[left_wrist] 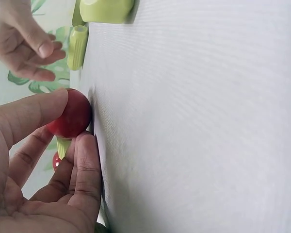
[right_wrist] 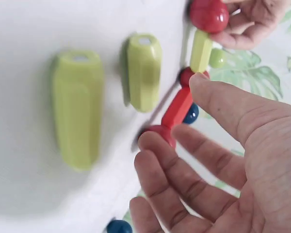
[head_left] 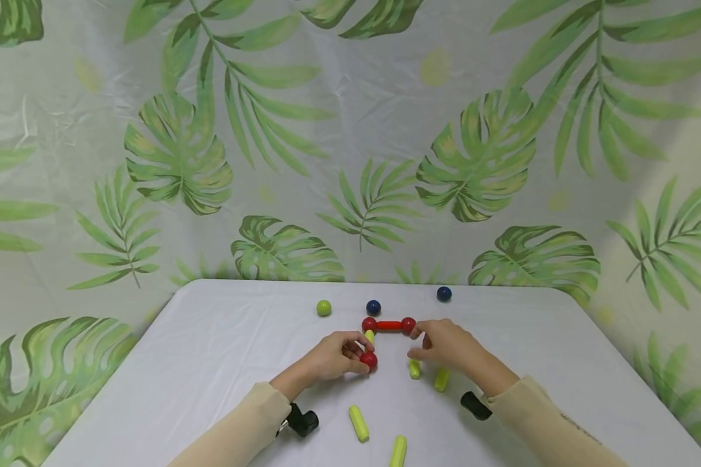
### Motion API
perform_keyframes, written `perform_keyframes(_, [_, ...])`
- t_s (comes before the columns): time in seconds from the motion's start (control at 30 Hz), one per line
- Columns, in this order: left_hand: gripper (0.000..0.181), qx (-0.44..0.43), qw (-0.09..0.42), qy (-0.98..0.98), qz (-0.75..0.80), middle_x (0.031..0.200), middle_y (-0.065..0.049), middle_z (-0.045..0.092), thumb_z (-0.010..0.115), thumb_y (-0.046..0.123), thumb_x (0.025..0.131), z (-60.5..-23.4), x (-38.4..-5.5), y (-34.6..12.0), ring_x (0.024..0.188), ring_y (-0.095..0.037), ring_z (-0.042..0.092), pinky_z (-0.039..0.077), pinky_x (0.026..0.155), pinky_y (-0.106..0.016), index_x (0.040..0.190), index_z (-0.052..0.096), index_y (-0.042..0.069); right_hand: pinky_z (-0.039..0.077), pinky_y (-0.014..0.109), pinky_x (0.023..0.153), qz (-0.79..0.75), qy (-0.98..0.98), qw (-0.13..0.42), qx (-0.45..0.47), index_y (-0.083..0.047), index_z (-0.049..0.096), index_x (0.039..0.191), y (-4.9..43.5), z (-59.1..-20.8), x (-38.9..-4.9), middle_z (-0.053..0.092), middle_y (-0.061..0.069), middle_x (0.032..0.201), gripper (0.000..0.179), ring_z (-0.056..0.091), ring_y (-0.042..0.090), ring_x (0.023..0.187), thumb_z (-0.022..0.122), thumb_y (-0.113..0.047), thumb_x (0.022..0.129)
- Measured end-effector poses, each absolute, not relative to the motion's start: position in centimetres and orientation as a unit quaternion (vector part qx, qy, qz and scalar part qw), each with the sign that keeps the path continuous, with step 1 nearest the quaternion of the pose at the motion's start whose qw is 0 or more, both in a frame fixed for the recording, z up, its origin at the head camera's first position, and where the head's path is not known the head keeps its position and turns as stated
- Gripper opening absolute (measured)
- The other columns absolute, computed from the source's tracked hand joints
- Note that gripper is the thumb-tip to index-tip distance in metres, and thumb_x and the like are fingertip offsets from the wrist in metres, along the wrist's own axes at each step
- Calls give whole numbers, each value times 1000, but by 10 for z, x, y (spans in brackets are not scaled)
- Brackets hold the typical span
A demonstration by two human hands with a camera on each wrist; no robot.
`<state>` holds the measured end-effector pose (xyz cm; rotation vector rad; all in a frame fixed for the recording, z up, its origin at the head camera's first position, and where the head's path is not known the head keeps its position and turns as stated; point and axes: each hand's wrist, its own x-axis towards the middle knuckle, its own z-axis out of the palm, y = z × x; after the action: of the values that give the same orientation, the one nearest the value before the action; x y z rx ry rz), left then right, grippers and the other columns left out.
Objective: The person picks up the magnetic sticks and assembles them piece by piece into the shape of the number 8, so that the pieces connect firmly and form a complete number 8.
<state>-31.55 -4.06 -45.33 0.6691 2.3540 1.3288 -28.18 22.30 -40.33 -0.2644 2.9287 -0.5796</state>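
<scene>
My left hand [head_left: 335, 355] pinches a red ball [left_wrist: 73, 114] between thumb and fingers, close over the white table. From that ball a yellow-green rod [right_wrist: 201, 51] runs back to a second red ball [head_left: 369, 325]. There a red rod [head_left: 389, 325] leads right to a third red ball [head_left: 408, 325], so the pieces form an L-shaped corner. My right hand [head_left: 444, 344] hovers beside the third ball, its fingers loosely bent and apart with nothing between them. Below that hand lie two loose yellow-green rods, a shorter-looking one [right_wrist: 144, 73] and a nearer one [right_wrist: 78, 110].
Behind the joined pieces sit a green ball [head_left: 324, 308] and a dark blue ball [head_left: 374, 307]; another dark blue ball [head_left: 444, 294] is farther right. Toward the front lie a yellow-green rod [head_left: 359, 423] and another rod [head_left: 398, 451]. A leaf-print curtain [head_left: 362, 130] hangs behind the table [head_left: 222, 337].
</scene>
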Motion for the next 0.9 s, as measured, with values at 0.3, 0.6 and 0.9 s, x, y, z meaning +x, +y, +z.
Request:
perform_keyframes(0.3, [28,231,174,828,479,98,-1,69,85,7,90,-454,-314,-40,90,-15,59,48,79,-27,115,75,15,48,31,63,-217,972,65,-63,-6,73,115,226,-418,-263,67,0,81,43,58,14,67,92,-32,86])
perform_keyframes(0.6, [29,225,168,829,483,98,-2,68,86,7,90,-454,-311,-40,89,-16,59,48,78,-27,116,75,14,45,29,59,-229,970,36,-72,-7,73,110,225,-425,-256,65,-3,75,41,56,12,62,93,-31,84])
perform_keyframes(0.9, [29,220,169,827,489,98,-3,67,85,6,90,-453,-308,-40,89,-16,58,47,77,-27,116,75,14,44,29,59,-224,972,33,-64,-10,73,110,224,-429,-256,64,-4,74,38,55,12,62,93,-27,84])
